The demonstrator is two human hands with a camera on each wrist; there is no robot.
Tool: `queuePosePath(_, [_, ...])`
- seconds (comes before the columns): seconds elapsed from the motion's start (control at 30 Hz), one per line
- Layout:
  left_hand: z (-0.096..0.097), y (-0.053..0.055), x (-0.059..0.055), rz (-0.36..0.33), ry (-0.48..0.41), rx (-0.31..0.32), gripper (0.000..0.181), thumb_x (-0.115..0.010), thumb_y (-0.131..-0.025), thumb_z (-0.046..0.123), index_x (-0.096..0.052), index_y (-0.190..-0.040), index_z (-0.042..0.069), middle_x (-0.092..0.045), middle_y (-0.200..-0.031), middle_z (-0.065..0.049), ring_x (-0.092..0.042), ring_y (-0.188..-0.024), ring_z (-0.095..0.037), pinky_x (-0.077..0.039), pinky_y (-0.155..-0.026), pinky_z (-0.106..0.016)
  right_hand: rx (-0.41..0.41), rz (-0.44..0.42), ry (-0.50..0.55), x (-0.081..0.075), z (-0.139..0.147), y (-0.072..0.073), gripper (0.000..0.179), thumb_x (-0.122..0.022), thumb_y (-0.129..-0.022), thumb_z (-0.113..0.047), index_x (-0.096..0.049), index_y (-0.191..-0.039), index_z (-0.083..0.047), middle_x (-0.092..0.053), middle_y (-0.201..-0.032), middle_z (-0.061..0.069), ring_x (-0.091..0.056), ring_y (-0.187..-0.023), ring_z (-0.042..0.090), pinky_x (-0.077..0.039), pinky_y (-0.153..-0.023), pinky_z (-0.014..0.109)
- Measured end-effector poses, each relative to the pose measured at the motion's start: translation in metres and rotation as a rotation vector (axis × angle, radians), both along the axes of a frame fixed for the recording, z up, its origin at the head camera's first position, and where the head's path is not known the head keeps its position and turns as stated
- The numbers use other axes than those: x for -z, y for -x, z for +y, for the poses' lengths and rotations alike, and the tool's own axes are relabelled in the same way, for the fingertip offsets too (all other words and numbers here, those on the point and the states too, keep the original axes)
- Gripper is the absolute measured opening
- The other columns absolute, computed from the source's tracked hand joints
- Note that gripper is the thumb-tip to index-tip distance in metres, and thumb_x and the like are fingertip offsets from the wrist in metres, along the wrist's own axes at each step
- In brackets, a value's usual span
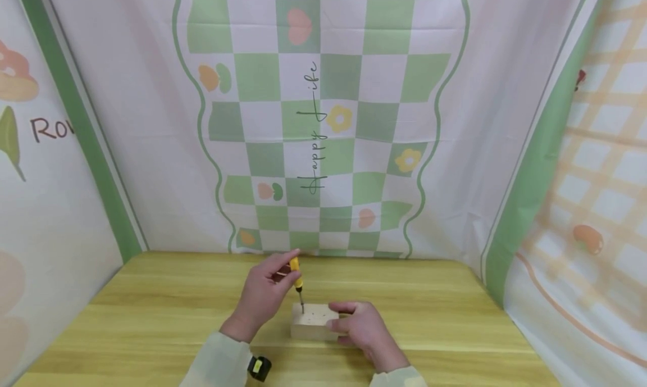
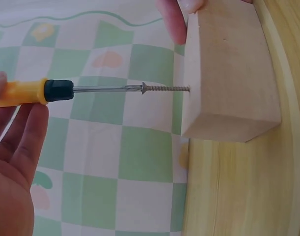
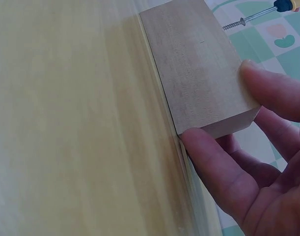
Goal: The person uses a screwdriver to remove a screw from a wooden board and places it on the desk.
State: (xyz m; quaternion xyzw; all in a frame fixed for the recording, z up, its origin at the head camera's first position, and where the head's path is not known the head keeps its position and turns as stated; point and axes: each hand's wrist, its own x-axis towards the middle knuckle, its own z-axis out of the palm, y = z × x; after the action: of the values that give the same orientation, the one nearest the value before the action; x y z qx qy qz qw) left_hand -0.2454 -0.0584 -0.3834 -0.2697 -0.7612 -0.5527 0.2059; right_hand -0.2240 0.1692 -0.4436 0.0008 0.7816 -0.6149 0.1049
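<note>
My left hand (image 1: 260,294) grips the yellow handle of a screwdriver (image 1: 296,274) that stands nearly upright. In the left wrist view the tip of the screwdriver (image 2: 100,89) meets the head of a screw (image 2: 165,88). The screw's point sits in the top face of a wooden block (image 2: 235,69), with most of the thread showing. Fingers and thumb of my right hand (image 1: 363,324) hold the right end of the block (image 1: 314,333). Several small dark holes or marks dot the block's top.
The block rests on a wood-grain table (image 1: 429,303). At my left cuff is a small black object (image 1: 259,368) with a yellow patch. A green-and-white checked curtain (image 1: 313,123) hangs behind the table, with printed cloth on both sides.
</note>
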Motion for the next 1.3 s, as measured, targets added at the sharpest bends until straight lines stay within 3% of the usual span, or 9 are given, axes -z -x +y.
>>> queuePosePath(0.13, [-0.0004,-0.0013,-0.0016,-0.003,-0.022,0.000,0.040,-0.066,-0.087,0.003,-0.062,-0.123,0.020,-0.064,-0.106,0.008,-0.062,-0.086,-0.011,-0.054,-0.068,-0.030,0.004,-0.002,0.009,0.0013,0.0000,0.0008,0.038,-0.077,-0.076,-0.017,-0.067,-0.113,-0.010,-0.057,-0.122,0.012,-0.060,-0.093,0.024,-0.055,-0.069,0.041])
queuePosePath(0.3, [-0.0011,-0.0005,-0.0017,-0.017,-0.012,-0.004,0.040,-0.066,-0.087,0.006,-0.062,-0.123,0.022,-0.065,-0.102,0.010,-0.062,-0.085,-0.011,-0.054,-0.069,-0.028,-0.001,0.009,0.021,0.0028,0.0004,0.0015,0.039,-0.076,-0.077,-0.017,-0.067,-0.113,-0.009,-0.057,-0.122,0.011,-0.060,-0.094,0.024,-0.055,-0.069,0.041])
queuePosePath(0.57, [0.0000,0.0020,0.0006,0.074,-0.019,-0.023,0.038,-0.071,-0.084,0.012,-0.064,-0.120,0.019,-0.062,-0.098,0.007,-0.061,-0.085,-0.012,-0.054,-0.069,-0.026,0.000,0.021,0.024,0.0030,0.0006,0.0003,0.039,-0.077,-0.076,-0.016,-0.067,-0.113,-0.009,-0.056,-0.124,0.013,-0.061,-0.091,0.023,-0.055,-0.069,0.040])
queuePosePath(0.83, [0.0017,0.0004,0.0016,0.142,-0.019,-0.065,0.040,-0.064,-0.082,-0.010,-0.064,-0.118,0.008,-0.065,-0.101,-0.002,-0.062,-0.085,-0.019,-0.055,-0.063,-0.029,-0.013,0.059,0.062,0.0038,0.0002,0.0008,0.042,-0.078,-0.075,-0.012,-0.066,-0.114,-0.005,-0.055,-0.123,0.018,-0.061,-0.091,0.025,-0.055,-0.069,0.040])
queuePosePath(1.13, [0.0009,0.0018,0.0008,0.125,0.011,-0.065,0.039,-0.071,-0.083,0.010,-0.064,-0.120,0.020,-0.060,-0.097,0.010,-0.059,-0.085,-0.009,-0.054,-0.067,-0.024,-0.010,0.059,0.062,0.0034,0.0003,0.0004,0.043,-0.078,-0.074,-0.012,-0.066,-0.114,-0.005,-0.053,-0.125,0.019,-0.061,-0.092,0.025,-0.055,-0.069,0.040])
queuePosePath(1.3, [-0.0001,0.0012,0.0017,0.114,-0.016,-0.029,0.039,-0.070,-0.084,0.006,-0.062,-0.121,0.016,-0.062,-0.102,0.004,-0.061,-0.088,-0.014,-0.055,-0.068,-0.027,0.000,0.032,0.056,0.0033,0.0003,0.0007,0.040,-0.077,-0.076,-0.013,-0.067,-0.114,-0.007,-0.055,-0.125,0.015,-0.061,-0.092,0.023,-0.055,-0.069,0.040])
